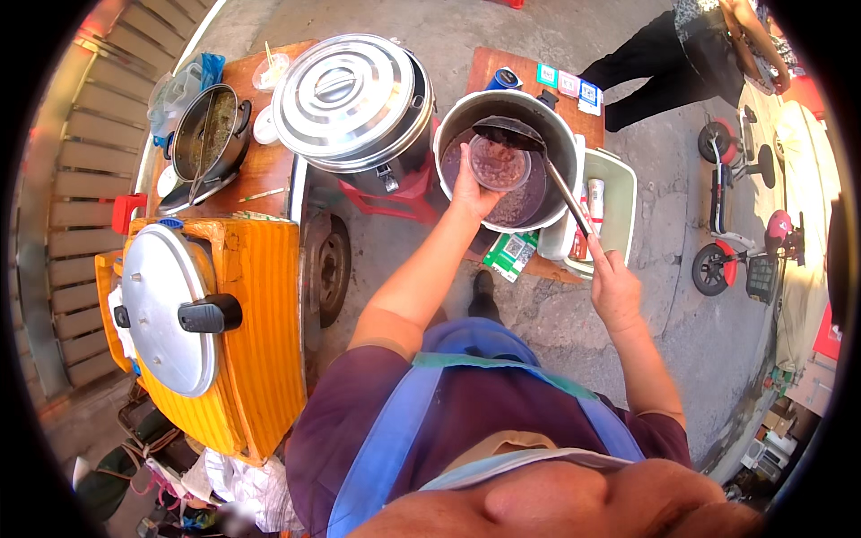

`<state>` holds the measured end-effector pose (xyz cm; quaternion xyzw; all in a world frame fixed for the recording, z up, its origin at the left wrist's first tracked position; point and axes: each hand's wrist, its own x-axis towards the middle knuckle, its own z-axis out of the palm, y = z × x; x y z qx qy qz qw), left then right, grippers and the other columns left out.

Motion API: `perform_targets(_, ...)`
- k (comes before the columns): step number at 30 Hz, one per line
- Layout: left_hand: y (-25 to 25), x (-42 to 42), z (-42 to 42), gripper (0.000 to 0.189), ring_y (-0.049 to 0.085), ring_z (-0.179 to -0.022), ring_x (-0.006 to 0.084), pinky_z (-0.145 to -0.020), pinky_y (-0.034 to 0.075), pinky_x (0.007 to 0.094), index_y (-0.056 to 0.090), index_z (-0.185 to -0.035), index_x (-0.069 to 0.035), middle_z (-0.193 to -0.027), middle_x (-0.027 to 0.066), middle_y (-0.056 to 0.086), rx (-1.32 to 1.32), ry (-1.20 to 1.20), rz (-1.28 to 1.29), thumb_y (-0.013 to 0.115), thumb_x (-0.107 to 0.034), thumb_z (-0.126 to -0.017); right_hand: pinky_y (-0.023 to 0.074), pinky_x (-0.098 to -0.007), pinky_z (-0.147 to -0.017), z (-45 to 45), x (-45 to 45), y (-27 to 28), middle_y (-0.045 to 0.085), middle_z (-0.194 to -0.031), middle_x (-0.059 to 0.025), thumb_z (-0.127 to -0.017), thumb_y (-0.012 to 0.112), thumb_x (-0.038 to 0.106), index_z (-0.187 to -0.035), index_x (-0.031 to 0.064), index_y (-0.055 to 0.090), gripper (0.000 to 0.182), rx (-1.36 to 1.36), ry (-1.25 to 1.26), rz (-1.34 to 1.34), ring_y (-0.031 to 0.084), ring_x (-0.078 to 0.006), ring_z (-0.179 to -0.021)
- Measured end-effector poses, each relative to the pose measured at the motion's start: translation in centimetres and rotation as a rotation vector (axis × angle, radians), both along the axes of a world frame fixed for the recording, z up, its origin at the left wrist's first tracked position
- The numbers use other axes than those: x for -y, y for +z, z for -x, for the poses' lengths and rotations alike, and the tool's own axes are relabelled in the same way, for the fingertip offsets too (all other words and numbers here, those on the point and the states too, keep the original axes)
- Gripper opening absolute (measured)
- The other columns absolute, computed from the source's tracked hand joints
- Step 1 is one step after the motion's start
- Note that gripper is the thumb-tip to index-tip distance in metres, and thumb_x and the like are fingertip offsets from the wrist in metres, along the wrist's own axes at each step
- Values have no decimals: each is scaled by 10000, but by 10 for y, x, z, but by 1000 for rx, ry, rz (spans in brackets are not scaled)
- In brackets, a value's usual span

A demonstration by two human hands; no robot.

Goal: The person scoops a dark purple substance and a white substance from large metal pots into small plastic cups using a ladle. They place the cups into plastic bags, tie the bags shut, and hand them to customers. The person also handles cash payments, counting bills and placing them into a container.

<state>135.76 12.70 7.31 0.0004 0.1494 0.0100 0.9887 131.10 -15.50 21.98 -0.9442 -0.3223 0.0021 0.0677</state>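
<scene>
My left hand (474, 193) holds a clear plastic cup (499, 165) with reddish-purple porridge in it. The cup is over a large metal pot (447, 121) partly filled with purple, grainy porridge (514, 210). My right hand (615, 286) grips the long handle of a ladle (564, 185). The ladle's dark bowl is tilted at the far rim of the cup, inside the pot's mouth. Whether it touches the cup, I cannot tell.
Left of the pot stands a lidded steel insulated barrel (343, 94) on a red stool (390, 202). A wok-like pan (205, 134) sits on a wooden table. A yellow box (262, 323) bears a pressure-cooker lid (171, 309). A pale bin (619, 195) adjoins the pot. A person (646, 60) stands beyond.
</scene>
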Motion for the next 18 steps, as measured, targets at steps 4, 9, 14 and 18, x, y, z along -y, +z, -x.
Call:
perform_targets(4,3,-1,3,687,528,-1196,284,-1018,429,490,503,-1303,-147,-1296,101,549,25,6,4,361,-682,-894,479,-328,-511,-1,3,-23,582,-933,-33,-872,535,5,-1405,185,444,571,-268,26,-498,569,-166,-623)
perform_targets(9,5,-9,14,655,516,-1201,272,-992,430,498,529,-1286,-196,-1285,55,556,3,25,-105,412,-687,-868,380,-229,-414,-13,0,-13,602,-979,-67,-922,478,13,-1458,125,345,563,-1123,-417,-961,426,-61,-495)
perform_targets(14,4,-19,35,590,528,-1186,270,-983,434,495,551,-1261,-214,-1263,47,575,-10,98,-137,403,-652,-895,490,-354,-690,-91,-19,-92,650,-988,-158,-888,502,46,-1461,117,319,606,-645,-191,-284,612,-241,-798)
perform_targets(18,4,-31,68,567,536,-1176,278,-977,443,500,575,-1228,-206,-1249,45,585,-63,161,-124,427,-639,-892,475,-426,-891,-118,-72,-121,648,-1027,-219,-858,492,87,-1427,85,371,582,-344,-100,335,619,-354,-1034)
